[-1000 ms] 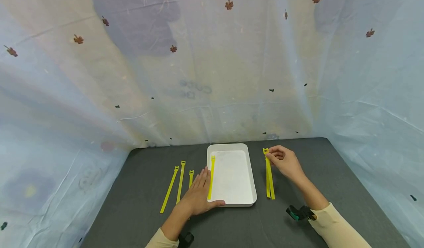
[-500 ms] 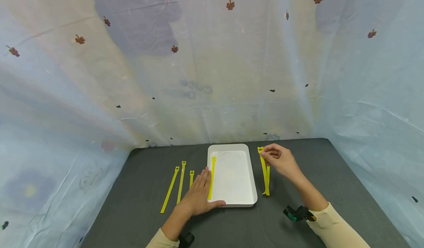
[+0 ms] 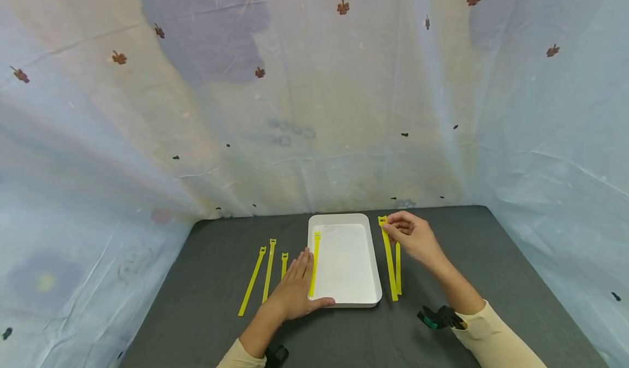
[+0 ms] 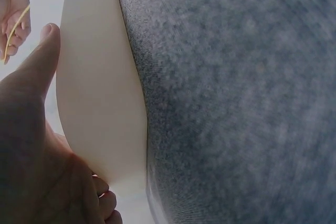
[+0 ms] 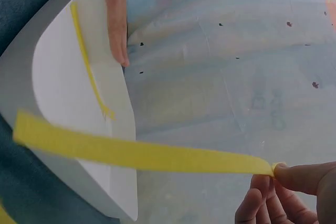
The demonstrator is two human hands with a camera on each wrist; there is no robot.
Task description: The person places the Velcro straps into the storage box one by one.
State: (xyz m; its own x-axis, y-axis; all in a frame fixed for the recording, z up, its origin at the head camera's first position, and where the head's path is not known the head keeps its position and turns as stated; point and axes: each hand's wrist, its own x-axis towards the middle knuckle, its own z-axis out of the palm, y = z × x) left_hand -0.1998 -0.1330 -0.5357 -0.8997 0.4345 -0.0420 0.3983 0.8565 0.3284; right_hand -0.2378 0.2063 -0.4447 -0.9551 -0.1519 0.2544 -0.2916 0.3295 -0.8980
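Note:
My right hand (image 3: 415, 239) pinches a yellow hook-and-loop cable tie (image 3: 389, 264) by its slotted end, between thumb and fingers. The tie hangs down just right of a shallow white tray (image 3: 374, 259); in the right wrist view it stretches across in front of the tray. Behind it a second yellow tie (image 3: 398, 269) is on the table, its upper end hidden by the hand. With fingers straight, my left hand (image 3: 292, 291) rests on the tray's left edge, thumb along the near rim. Inside the tray, along that left side, lies another yellow tie (image 3: 315, 264).
Left of the tray, yellow ties (image 3: 252, 282) lie on the dark grey table (image 3: 206, 302), one partly covered by the left hand. A pale patterned plastic sheet (image 3: 314, 111) encloses the table's back and sides. Each wrist carries a small black device (image 3: 442, 318).
My right hand has shifted left toward the tray with the tie, which swung and now hangs straighter, apart from the one on the table. The left hand and tray stay put.

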